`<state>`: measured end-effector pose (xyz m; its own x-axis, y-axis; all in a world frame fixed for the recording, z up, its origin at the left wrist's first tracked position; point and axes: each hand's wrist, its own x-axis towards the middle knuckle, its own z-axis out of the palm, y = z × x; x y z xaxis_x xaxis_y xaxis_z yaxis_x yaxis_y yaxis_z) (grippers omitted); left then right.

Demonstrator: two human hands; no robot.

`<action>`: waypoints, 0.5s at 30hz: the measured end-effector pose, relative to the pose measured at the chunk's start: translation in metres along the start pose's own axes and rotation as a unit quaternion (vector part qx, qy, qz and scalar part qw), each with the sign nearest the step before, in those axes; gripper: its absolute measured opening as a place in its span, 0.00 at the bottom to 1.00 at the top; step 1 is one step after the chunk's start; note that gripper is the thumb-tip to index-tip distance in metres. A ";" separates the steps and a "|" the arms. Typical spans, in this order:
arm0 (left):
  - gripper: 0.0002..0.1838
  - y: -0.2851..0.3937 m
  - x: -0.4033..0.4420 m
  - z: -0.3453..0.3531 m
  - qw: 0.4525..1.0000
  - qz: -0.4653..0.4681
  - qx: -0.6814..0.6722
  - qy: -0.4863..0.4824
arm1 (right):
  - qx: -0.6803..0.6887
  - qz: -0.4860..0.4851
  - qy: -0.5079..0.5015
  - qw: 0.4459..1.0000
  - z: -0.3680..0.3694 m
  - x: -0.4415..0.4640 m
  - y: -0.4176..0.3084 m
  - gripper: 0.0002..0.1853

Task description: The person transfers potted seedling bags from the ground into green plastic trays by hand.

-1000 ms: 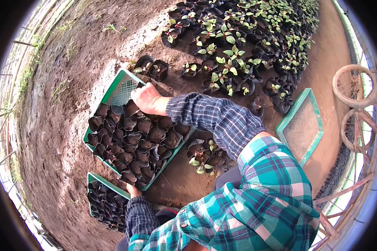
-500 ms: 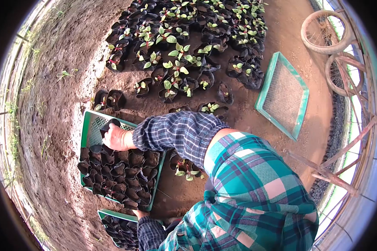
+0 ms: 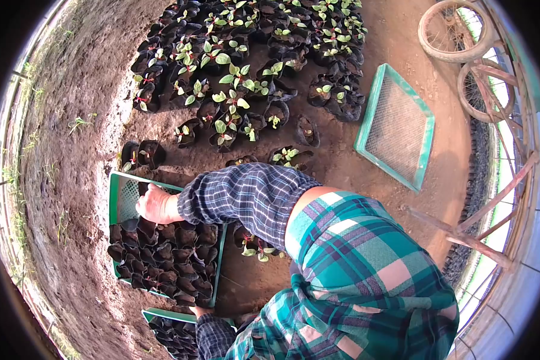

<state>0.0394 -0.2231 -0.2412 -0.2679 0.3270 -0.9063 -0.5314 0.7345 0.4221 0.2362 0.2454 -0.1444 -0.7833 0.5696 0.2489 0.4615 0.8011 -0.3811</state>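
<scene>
My right hand [image 3: 154, 204] is closed on a small black nursery bag [image 3: 143, 188], mostly covered by my fingers. It is inside a green tray [image 3: 113, 198] with a mesh bottom, at the bare upper end. Rows of soil-filled black nursery bags [image 3: 168, 255] stand packed in the rest of this tray. At the tray's lower right corner is my left hand [image 3: 201, 310]; its fingers are mostly hidden, so its grip cannot be made out. Just below it is a second green tray [image 3: 156, 313], also holding black bags.
Black bags with leafy seedlings [image 3: 234, 78] cover the ground beyond the tray. A few seedlings [image 3: 258, 247] stand beside my right forearm. A green-framed mesh tray [image 3: 372, 114] lies to the right, near spoked wheels [image 3: 456, 30] and wooden poles [image 3: 474, 243].
The view has shifted slightly, so the seedlings and mesh tray appear further left. My right hand has moved slightly within the tray, still holding the black bag.
</scene>
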 end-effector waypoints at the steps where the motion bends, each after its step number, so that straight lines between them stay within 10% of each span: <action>1: 0.41 -0.001 0.000 -0.001 1.000 -0.002 0.001 0.000 | 0.004 -0.002 0.008 1.000 -0.004 -0.001 -0.002 0.10; 7: 0.42 -0.003 -0.002 -0.003 1.000 0.004 0.017 -0.006 | 0.078 0.005 0.076 0.994 0.000 0.004 0.019 0.12; 11: 0.42 -0.013 -0.006 -0.015 0.998 0.020 0.052 -0.019 | 0.030 -0.002 0.124 0.992 -0.122 -0.032 0.103 0.10; 15: 0.42 -0.017 0.002 -0.017 0.991 0.044 0.114 -0.063 | -0.089 0.245 0.273 0.926 -0.211 -0.140 0.235 0.07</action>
<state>0.0340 -0.2450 -0.2492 -0.1958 0.4561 -0.8681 -0.3108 0.8108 0.4961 0.5417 0.3929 -0.0812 -0.1561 0.8417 0.5168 0.8048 0.4118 -0.4275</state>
